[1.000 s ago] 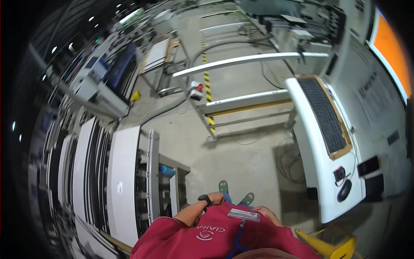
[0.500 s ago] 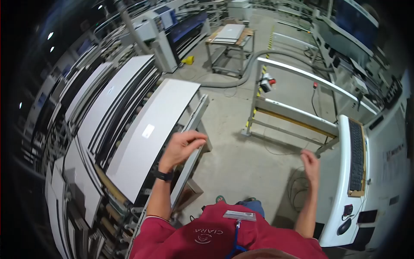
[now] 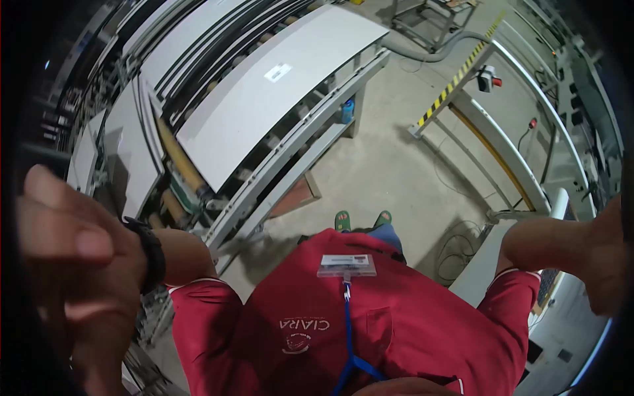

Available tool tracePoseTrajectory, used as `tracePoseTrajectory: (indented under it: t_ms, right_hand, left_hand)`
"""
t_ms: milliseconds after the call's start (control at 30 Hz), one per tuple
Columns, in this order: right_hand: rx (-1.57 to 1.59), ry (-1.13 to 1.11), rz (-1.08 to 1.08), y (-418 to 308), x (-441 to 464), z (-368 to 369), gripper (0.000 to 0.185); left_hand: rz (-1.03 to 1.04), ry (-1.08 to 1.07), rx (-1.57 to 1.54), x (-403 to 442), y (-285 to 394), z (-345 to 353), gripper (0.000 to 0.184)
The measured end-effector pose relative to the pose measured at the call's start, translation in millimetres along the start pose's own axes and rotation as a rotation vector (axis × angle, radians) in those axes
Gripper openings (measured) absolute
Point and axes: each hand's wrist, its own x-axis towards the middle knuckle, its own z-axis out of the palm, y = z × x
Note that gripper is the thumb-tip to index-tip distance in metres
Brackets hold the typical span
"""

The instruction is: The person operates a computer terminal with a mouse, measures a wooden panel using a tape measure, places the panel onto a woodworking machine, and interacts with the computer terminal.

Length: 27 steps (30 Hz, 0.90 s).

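Observation:
My left hand (image 3: 86, 264) is raised close to the camera at the left edge, with a black watch (image 3: 148, 254) on its wrist. Its fingers are curled and blurred, and whether anything is between them cannot be made out. At the right edge my right hand (image 3: 602, 257) is also raised, its fingers cut off by the dark border of the view. A long white panel (image 3: 284, 86) with a small label lies on the roller conveyor beyond my left arm. Neither hand visibly touches it.
A metal frame (image 3: 485, 122) with a red-knobbed switch box (image 3: 487, 80) stands ahead on the right. Cables (image 3: 456, 254) lie on the floor. More panels (image 3: 188, 49) stand on the left. A blue bottle (image 3: 348, 111) sits beneath the conveyor.
Both hands have risen from near my waist and spread outward to the view's edges, close to the camera. The view has tilted down and turned left, bringing the white panel nearer the centre.

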Motion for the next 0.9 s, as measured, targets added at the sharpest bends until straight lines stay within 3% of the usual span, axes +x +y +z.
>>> tracePoseTrajectory:
  t_ms: [300, 900]
  right_hand:
    - [0.133, -0.041, -0.157, 17, 33, 53, 0.059]
    - [0.051, -0.025, -0.151, 7, 39, 54, 0.062]
  left_hand:
    - [0.013, -0.019, 0.005, 21, 41, -29, 0.038]
    - [-0.034, 0.016, -0.087, 11, 23, -46, 0.047]
